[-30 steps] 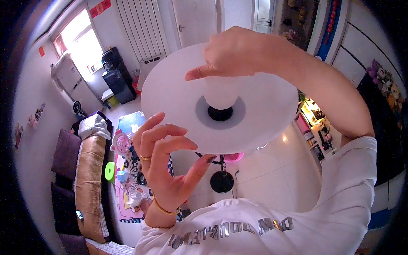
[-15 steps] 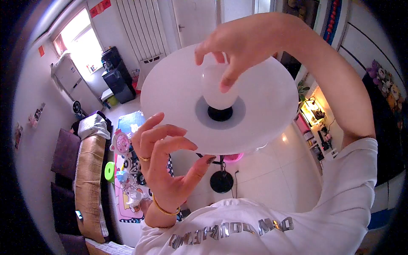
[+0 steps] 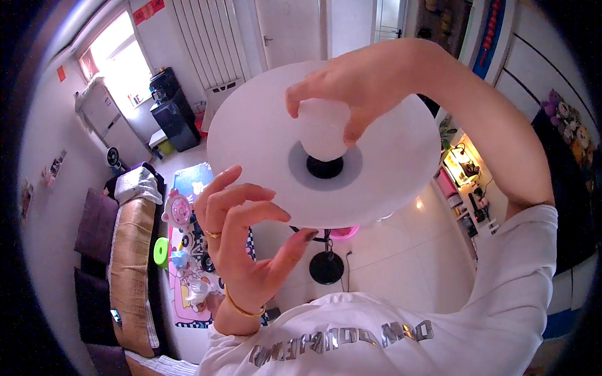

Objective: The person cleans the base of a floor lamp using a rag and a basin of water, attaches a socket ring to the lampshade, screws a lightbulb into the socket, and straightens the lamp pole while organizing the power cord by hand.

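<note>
A round white light bulb [image 3: 323,133] stands upright in a black socket [image 3: 325,167], at the centre of a wide white bowl-shaped lampshade [image 3: 248,125]. My right hand [image 3: 360,84] reaches over the far side of the shade and is closed round the top of the bulb, thumb on its right and a finger on its left. Close to the shade's near left edge is my left hand [image 3: 248,232], fingers curved and thumb apart, with nothing in the gap. Below the shade, the lamp's round black base [image 3: 327,267] rests on the floor.
At left is a sofa [image 3: 128,269] with a tan cover. Beside it, a patterned mat [image 3: 188,294] carries a pink fan [image 3: 179,211] and a green stool [image 3: 162,252]. A pink basin [image 3: 343,232] shows under the shade. Lit shelves [image 3: 461,169] stand at right.
My right hand has lowered slightly and closed on the bulb; its thumb has shifted right, from in front of the bulb to its side. My left hand stays in place.
</note>
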`<move>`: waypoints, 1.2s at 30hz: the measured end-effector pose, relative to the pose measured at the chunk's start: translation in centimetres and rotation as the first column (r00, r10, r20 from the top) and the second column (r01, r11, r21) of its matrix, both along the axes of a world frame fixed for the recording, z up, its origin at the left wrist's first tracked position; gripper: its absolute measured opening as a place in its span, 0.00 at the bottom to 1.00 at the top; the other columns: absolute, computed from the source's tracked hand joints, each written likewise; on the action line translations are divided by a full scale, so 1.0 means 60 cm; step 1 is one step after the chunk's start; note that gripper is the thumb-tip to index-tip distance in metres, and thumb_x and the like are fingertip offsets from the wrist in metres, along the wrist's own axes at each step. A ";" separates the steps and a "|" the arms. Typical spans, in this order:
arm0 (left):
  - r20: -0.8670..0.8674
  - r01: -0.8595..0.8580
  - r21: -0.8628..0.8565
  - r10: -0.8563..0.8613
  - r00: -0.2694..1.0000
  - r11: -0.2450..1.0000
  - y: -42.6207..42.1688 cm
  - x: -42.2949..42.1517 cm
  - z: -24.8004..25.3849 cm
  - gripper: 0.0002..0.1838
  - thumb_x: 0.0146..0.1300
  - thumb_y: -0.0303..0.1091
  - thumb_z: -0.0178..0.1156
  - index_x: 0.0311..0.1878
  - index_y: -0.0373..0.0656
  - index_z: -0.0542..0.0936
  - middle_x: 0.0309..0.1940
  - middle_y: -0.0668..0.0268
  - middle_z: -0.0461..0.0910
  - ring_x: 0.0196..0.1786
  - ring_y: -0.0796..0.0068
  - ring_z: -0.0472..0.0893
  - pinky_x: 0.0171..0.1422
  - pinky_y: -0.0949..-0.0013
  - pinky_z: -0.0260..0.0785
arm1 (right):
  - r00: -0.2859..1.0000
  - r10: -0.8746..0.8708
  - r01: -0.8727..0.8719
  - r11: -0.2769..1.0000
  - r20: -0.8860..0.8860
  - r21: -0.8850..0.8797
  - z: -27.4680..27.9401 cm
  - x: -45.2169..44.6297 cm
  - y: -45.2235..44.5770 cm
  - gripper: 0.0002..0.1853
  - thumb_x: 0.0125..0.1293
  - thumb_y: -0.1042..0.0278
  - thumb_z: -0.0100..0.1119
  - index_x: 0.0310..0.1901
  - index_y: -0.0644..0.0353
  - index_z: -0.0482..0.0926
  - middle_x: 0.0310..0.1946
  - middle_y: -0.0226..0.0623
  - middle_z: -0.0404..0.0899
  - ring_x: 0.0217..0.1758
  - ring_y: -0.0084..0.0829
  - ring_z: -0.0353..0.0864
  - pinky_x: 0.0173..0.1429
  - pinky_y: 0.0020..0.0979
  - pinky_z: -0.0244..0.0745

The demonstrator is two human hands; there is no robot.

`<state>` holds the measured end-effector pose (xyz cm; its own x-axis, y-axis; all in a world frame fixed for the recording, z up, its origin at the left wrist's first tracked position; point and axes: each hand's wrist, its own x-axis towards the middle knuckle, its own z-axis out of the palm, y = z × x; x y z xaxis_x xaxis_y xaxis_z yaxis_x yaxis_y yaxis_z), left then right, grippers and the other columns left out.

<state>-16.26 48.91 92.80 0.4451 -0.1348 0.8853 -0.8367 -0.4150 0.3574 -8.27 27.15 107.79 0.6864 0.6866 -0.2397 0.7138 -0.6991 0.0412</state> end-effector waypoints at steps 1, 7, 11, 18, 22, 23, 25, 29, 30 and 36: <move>-0.002 -0.003 0.000 0.003 1.000 1.000 0.000 -0.001 0.000 0.14 0.46 0.41 0.74 0.32 0.51 0.79 0.43 0.65 0.79 0.62 0.54 0.70 0.64 0.52 0.60 | 1.000 -0.006 0.006 1.000 -0.009 0.008 -0.001 0.003 0.000 0.40 0.44 0.67 0.78 0.60 0.54 0.68 0.47 0.47 0.79 0.53 0.45 0.80 0.58 0.40 0.74; 0.015 -0.009 0.019 0.008 1.000 1.000 0.003 0.000 -0.001 0.14 0.48 0.42 0.73 0.33 0.50 0.79 0.42 0.65 0.79 0.61 0.53 0.70 0.63 0.52 0.60 | 0.993 -0.105 0.108 0.992 -0.047 0.060 -0.007 0.018 -0.003 0.37 0.43 0.60 0.79 0.56 0.59 0.72 0.41 0.48 0.81 0.46 0.45 0.82 0.54 0.40 0.76; 0.025 -0.025 0.031 0.024 0.999 0.999 0.005 -0.002 0.000 0.14 0.48 0.42 0.73 0.33 0.50 0.78 0.42 0.65 0.79 0.61 0.53 0.70 0.63 0.52 0.61 | 0.992 -0.112 0.116 0.991 -0.057 0.070 -0.008 0.022 -0.003 0.38 0.42 0.57 0.79 0.56 0.60 0.73 0.44 0.49 0.80 0.49 0.45 0.82 0.55 0.39 0.76; 0.021 -0.002 0.026 0.001 1.000 1.000 0.005 -0.001 0.000 0.14 0.47 0.40 0.73 0.33 0.50 0.79 0.41 0.65 0.78 0.61 0.52 0.71 0.62 0.52 0.61 | 0.998 0.054 -0.050 0.982 -0.021 0.181 -0.038 0.014 -0.001 0.42 0.42 0.59 0.79 0.60 0.60 0.69 0.54 0.50 0.76 0.61 0.44 0.74 0.64 0.40 0.69; 0.019 0.007 0.036 -0.008 1.000 0.999 0.005 -0.001 0.005 0.14 0.46 0.40 0.74 0.33 0.49 0.79 0.41 0.65 0.78 0.60 0.52 0.71 0.62 0.53 0.61 | 0.997 0.065 -0.059 0.992 -0.051 0.108 -0.042 0.034 0.000 0.42 0.42 0.59 0.78 0.60 0.62 0.70 0.53 0.51 0.76 0.59 0.45 0.75 0.63 0.40 0.71; 0.021 0.011 0.036 -0.011 1.000 0.999 0.006 -0.001 0.005 0.15 0.46 0.40 0.74 0.33 0.49 0.79 0.41 0.65 0.78 0.60 0.52 0.71 0.62 0.53 0.61 | 0.998 0.054 -0.049 0.994 -0.042 0.103 -0.041 0.033 0.001 0.41 0.42 0.58 0.78 0.59 0.62 0.71 0.52 0.51 0.77 0.58 0.46 0.76 0.62 0.40 0.72; 0.022 0.015 0.037 -0.016 1.000 0.999 0.008 0.000 0.003 0.15 0.46 0.40 0.74 0.33 0.49 0.78 0.40 0.65 0.78 0.60 0.52 0.71 0.62 0.53 0.61 | 0.999 0.033 -0.030 0.995 -0.027 0.092 -0.036 0.028 0.005 0.40 0.42 0.58 0.78 0.58 0.63 0.72 0.50 0.51 0.78 0.56 0.47 0.78 0.59 0.39 0.73; 0.024 0.010 0.012 -0.010 1.000 1.000 0.005 -0.001 0.000 0.15 0.46 0.39 0.74 0.33 0.49 0.78 0.40 0.65 0.78 0.59 0.53 0.71 0.62 0.53 0.61 | 0.997 0.049 -0.053 0.996 0.051 0.070 -0.034 0.021 0.008 0.38 0.42 0.56 0.78 0.55 0.65 0.73 0.46 0.53 0.79 0.51 0.48 0.80 0.56 0.39 0.75; 0.023 0.010 0.010 -0.010 1.000 1.000 0.004 -0.002 0.000 0.15 0.46 0.39 0.74 0.33 0.49 0.78 0.40 0.65 0.78 0.59 0.52 0.71 0.62 0.53 0.60 | 0.998 0.043 -0.047 0.997 0.054 0.063 -0.033 0.020 0.009 0.38 0.42 0.56 0.78 0.55 0.65 0.73 0.46 0.53 0.79 0.51 0.48 0.80 0.56 0.39 0.75; 0.035 -0.035 0.061 0.033 0.999 0.997 0.007 -0.006 0.008 0.15 0.44 0.37 0.74 0.34 0.48 0.79 0.41 0.64 0.78 0.59 0.53 0.71 0.63 0.54 0.61 | 0.996 0.051 -0.057 0.994 0.070 0.089 -0.036 0.020 0.005 0.40 0.44 0.53 0.77 0.57 0.66 0.71 0.48 0.55 0.78 0.53 0.47 0.79 0.57 0.39 0.74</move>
<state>-16.64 49.34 93.26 0.4198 -0.1750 0.8906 -0.8329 -0.4641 0.3014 -7.05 27.46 105.61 0.6600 0.7401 -0.1290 0.7485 -0.6625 0.0284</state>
